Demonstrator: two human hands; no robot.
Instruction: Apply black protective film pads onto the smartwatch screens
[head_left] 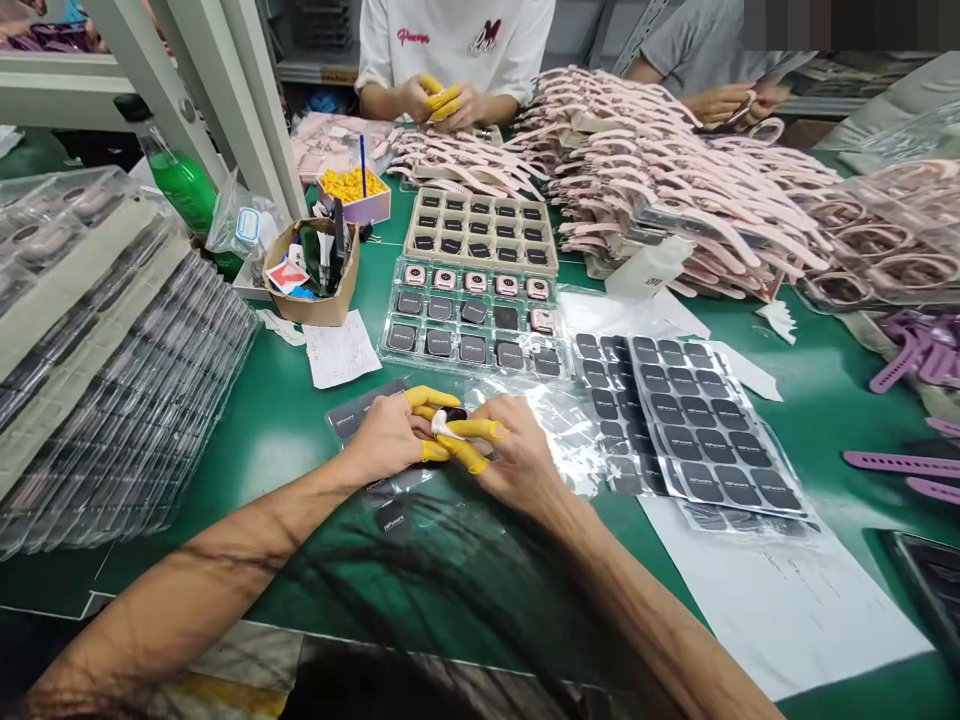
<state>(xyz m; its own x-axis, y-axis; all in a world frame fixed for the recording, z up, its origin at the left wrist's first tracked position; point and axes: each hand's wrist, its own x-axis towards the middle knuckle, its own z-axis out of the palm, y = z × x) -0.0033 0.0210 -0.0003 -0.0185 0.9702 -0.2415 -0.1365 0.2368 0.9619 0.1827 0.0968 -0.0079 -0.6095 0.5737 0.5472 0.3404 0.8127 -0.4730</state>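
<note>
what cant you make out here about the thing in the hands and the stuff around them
Head view, the only one:
- Small dark item between left hand and right hand: mostly covered by yellow-capped fingers, so its shape and each grip on it are unclear.
- Print on the dark sticker sheets: too small to read.
- Stacked clear trays: contents blurred, cut by the left edge.
- Purple straps: cut by the right edge.
</note>
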